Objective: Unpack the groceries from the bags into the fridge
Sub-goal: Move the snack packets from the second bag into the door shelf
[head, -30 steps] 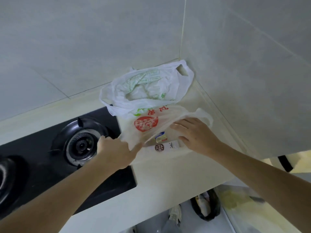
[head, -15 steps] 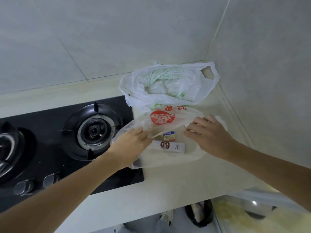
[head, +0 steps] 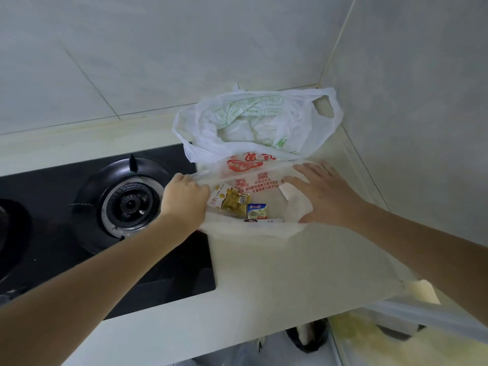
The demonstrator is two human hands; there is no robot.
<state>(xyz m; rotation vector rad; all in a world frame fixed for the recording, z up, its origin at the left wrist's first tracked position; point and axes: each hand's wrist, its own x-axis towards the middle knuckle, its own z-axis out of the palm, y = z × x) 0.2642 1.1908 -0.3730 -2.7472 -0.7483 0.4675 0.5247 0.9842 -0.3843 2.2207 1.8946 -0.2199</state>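
Red-printed bag (head: 253, 178) on table (head: 290, 260) — left hand (head: 184, 199) gripping its rim, right hand (head: 324, 194) flat, spreading it — snack pouch (head: 229, 200) and butter pack (head: 257, 210) between hands, unpacking barely begun.

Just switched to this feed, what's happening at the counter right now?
A person is spreading open the red-printed plastic bag on the counter beside the gas stove. The left hand grips one edge; the right hand lies flat on the other side. A yellow snack packet and small blue-topped pack show inside. A green-printed white bag sits behind, untouched.
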